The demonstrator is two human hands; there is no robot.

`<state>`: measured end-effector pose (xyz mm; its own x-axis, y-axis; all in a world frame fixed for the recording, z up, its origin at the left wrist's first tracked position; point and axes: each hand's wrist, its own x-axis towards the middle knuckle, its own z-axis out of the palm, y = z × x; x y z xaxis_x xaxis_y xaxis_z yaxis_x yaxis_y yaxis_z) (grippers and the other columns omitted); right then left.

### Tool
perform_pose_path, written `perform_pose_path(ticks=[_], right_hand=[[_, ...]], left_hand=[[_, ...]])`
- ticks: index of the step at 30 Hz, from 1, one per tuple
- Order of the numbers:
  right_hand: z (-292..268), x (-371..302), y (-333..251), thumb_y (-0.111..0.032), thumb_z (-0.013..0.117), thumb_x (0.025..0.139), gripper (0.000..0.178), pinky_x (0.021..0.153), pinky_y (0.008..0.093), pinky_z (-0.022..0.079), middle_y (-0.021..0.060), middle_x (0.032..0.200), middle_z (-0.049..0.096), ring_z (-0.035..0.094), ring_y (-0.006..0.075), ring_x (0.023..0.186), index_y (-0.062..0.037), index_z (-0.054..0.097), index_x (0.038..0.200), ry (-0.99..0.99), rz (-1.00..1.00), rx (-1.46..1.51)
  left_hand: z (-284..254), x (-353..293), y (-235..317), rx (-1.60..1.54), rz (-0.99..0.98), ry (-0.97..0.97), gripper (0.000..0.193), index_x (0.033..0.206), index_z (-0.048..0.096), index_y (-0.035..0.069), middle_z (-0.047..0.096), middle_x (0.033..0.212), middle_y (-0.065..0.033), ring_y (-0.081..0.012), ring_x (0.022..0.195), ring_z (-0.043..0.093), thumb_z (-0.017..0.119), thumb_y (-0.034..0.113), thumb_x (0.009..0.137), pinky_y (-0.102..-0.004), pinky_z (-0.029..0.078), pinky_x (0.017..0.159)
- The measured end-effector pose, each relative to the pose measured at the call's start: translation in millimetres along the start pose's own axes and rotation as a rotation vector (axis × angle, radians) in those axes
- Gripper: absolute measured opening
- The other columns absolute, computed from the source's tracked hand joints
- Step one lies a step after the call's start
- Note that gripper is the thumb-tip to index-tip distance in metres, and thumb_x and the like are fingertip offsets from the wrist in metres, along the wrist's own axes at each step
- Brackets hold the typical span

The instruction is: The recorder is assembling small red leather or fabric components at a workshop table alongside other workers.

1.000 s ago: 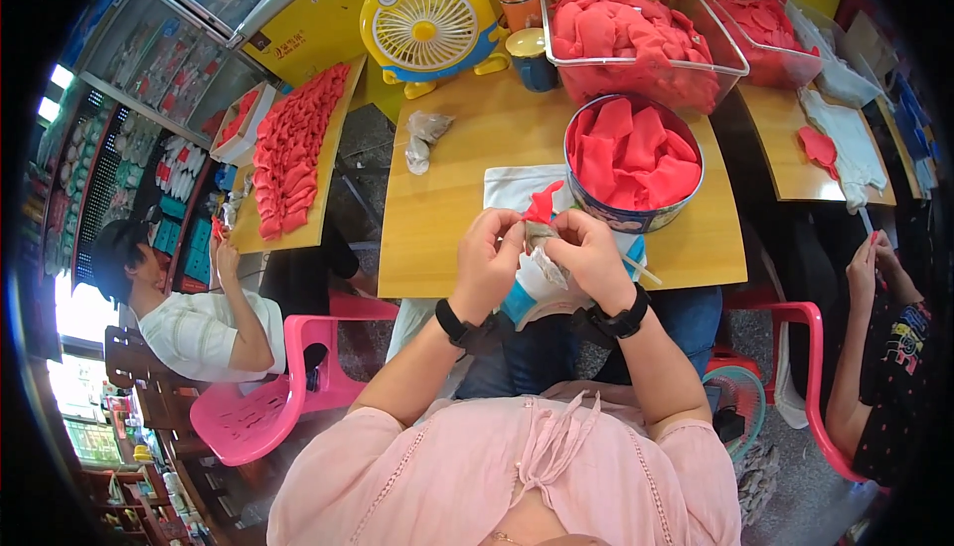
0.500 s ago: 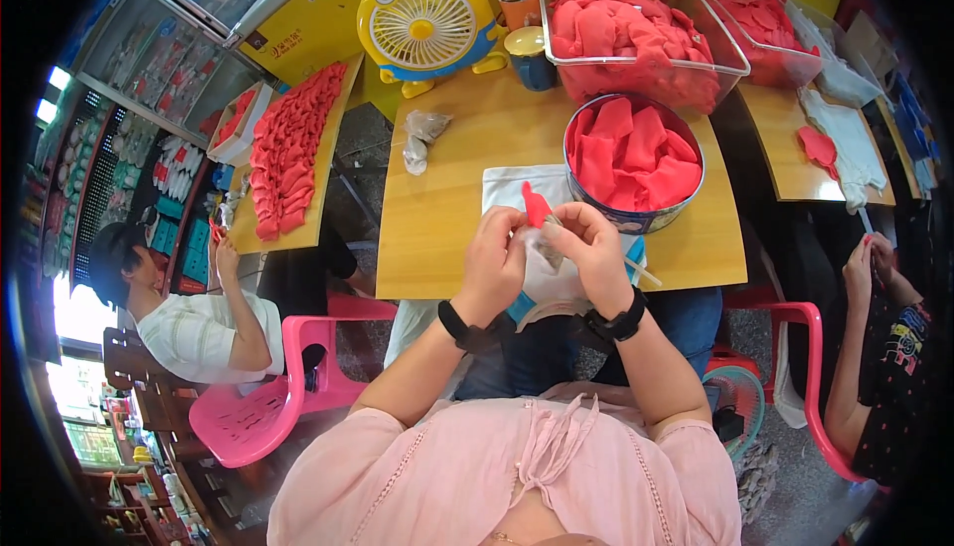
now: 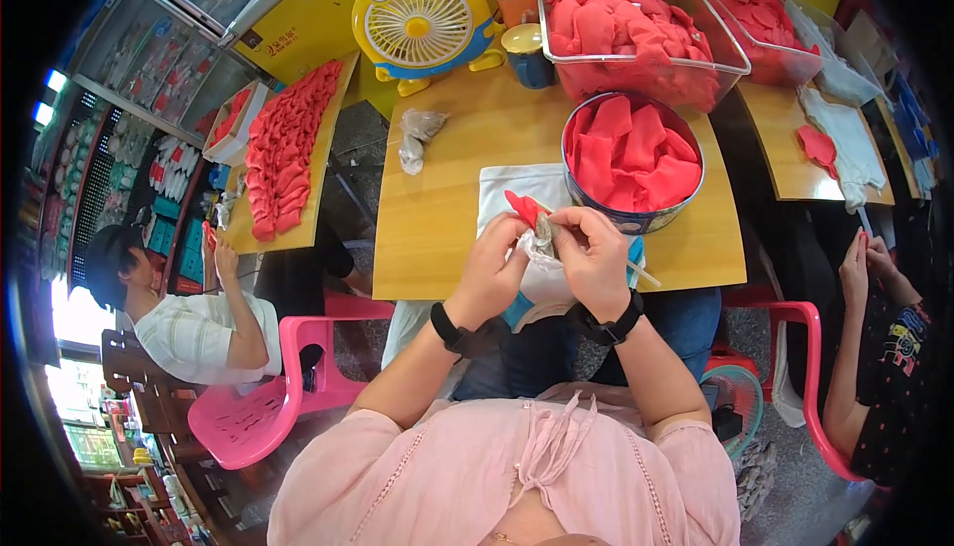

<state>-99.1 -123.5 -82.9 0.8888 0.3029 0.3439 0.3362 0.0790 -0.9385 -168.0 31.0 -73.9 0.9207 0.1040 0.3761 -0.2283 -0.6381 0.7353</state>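
Head view: both hands meet at the near edge of the wooden table [image 3: 447, 208], over a white cloth [image 3: 502, 188]. Left hand [image 3: 489, 270] has fingers curled, pinching a red piece [image 3: 523, 207] that sticks up just above its fingertips. Right hand [image 3: 593, 256] is also curled, fingers pressed on a small grey-white item [image 3: 544, 238] held between the two hands; can't tell what it is. Round metal bowl [image 3: 636, 220] of red pieces sits just beyond the right hand. Clear bin [image 3: 646, 74] of the same behind it. Yellow desk fan [image 3: 422, 17] far left of that.
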Motion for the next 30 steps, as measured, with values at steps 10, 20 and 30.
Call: perform_pose_path(ticks=[10, 20, 30], right_hand=[[3, -1, 5, 0.002, 0.068, 0.085, 0.012, 0.074, 0.0329, 0.052, 0.0127, 0.091, 0.069, 0.067, 0.0245, 0.084, -0.0006, 0.069, 0.097, -0.011, -0.365, -0.116], [0, 5, 23, -0.008, 0.069, 0.093, 0.011, 0.061, 0.0204, 0.047, 0.0000, 0.085, 0.064, 0.057, 0.0050, 0.071, 0.0008, 0.068, 0.099, -0.236, 0.379, 0.499], [4, 1, 28, -0.009, 0.068, 0.093, 0.010, 0.061, 0.0207, 0.046, -0.0010, 0.085, 0.064, 0.057, 0.0056, 0.070, -0.0008, 0.065, 0.098, -0.372, 0.319, 0.490]], left_hand=[[-5, 4, -3, -0.835, -0.490, -0.009, 0.023, 0.108, 0.058, 0.003, 0.063, 0.104, 0.0001, -0.0061, 0.092, 0.058, 0.070, 0.016, 0.093, -0.0230, 0.047, 0.080], [-12, 5, -2, -0.847, -0.440, -0.010, 0.022, 0.107, 0.058, 0.004, 0.065, 0.098, -0.0005, -0.0070, 0.087, 0.061, 0.072, 0.007, 0.090, -0.0230, 0.049, 0.077], [3, 4, -2, -0.436, -0.340, 0.238, 0.020, 0.107, 0.058, 0.001, 0.063, 0.091, -0.0015, -0.0071, 0.080, 0.059, 0.068, 0.010, 0.093, -0.0229, 0.048, 0.070]])
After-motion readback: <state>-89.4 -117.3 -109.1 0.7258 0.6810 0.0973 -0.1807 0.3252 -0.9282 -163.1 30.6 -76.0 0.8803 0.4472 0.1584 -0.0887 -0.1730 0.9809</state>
